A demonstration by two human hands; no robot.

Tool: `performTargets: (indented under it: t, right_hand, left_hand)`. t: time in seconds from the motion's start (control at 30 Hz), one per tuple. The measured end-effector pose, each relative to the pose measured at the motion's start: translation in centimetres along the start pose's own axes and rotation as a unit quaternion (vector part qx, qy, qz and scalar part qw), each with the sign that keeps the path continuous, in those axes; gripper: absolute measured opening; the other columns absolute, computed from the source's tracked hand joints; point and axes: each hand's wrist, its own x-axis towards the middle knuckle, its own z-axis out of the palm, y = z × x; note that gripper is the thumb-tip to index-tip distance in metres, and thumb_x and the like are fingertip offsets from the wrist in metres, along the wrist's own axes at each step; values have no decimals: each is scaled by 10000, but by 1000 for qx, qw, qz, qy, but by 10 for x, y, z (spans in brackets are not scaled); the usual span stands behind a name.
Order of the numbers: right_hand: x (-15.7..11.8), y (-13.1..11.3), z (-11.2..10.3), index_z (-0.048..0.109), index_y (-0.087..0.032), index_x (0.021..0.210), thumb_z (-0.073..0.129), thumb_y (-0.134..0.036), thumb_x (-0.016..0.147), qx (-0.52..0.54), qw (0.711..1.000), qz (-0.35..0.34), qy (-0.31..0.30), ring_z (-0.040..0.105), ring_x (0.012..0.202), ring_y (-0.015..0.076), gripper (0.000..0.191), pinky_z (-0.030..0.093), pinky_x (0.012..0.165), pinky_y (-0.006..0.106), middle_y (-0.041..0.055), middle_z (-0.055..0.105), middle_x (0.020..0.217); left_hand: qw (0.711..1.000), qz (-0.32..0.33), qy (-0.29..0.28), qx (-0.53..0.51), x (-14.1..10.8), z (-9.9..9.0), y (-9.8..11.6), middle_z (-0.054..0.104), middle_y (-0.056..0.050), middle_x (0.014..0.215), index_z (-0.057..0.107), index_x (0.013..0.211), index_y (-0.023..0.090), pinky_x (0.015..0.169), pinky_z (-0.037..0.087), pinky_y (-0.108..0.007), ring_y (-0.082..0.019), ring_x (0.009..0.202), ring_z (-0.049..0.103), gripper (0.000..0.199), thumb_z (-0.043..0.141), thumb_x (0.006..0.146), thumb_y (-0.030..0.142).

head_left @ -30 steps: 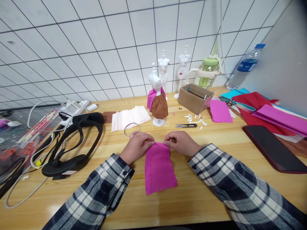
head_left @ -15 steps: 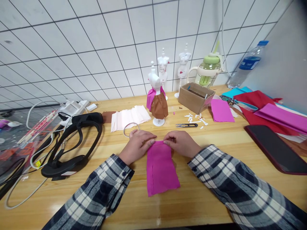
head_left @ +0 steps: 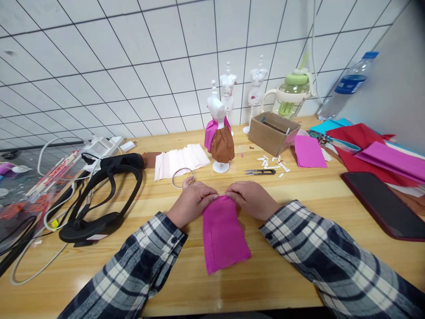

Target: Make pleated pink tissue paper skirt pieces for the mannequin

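Magenta cloth [head_left: 226, 237], one piece, lies in the head view on the near side of the dressed mannequin [head_left: 216, 108], its top edge pinched between thumb and fingers of the left hand [head_left: 191, 201] and of the right hand [head_left: 255, 199]. The two hands are close together, and the rest of the piece lies spread toward the wearer.

Three mannequins stand in all: the dressed mannequin, in magenta and brown cloth, and two white mannequins [head_left: 257, 82] behind it, one just behind, the other farther right. Left of the dressed mannequin are one pale pink cloth [head_left: 181, 161], one metal ring [head_left: 173, 178] and one black headset [head_left: 91, 229]. Right of it are one pair of snips [head_left: 260, 172], several white scraps [head_left: 283, 167], one open cardboard box [head_left: 270, 137], one magenta square [head_left: 310, 152], one red cloth [head_left: 355, 135] and one phone [head_left: 385, 204]. One green-lidded jug [head_left: 294, 91] and one bottle [head_left: 348, 84] stand farther right and back.

All this is on a light wooden table [head_left: 282, 274]; behind the dressed mannequin rises a white tiled wall [head_left: 133, 44] with dark joints.
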Motion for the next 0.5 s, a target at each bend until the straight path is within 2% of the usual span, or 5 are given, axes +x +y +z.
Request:
performTargets:
  t: [0.17,0.27,0.37,0.5]
  right_hand:
    - [0,-3,-1,673,-183,886,462,-280,973,5,1000,7,-5,610,822,167,248,386,718,270,31,702,862]
    - [-1,-4,-2,670,-183,936,492,-306,958,40,999,6,5,608,845,167,218,400,740,270,40,699,906]
    - [-2,-5,-1,658,-186,1020,590,-355,900,87,996,10,22,606,843,165,218,416,738,268,46,696,965]
    - [-2,-5,1,675,-189,851,629,-304,863,90,995,30,19,581,739,151,125,395,670,261,20,685,800]
  left_hand:
    - [999,-29,35,-22,0,0,4,745,15,850,695,858,249,1069,158,-461,-189,866,646,186,636,843,425]
    - [999,-31,37,-17,0,1,5,740,9,843,688,799,237,1064,166,-462,-188,875,641,189,594,872,384]
    - [1000,-16,26,-5,0,1,5,735,8,850,696,820,241,1068,149,-478,-189,887,638,196,558,897,357]
    - [1000,-8,14,-1,0,0,5,738,-4,865,705,853,245,1071,148,-485,-194,905,635,236,510,927,356]
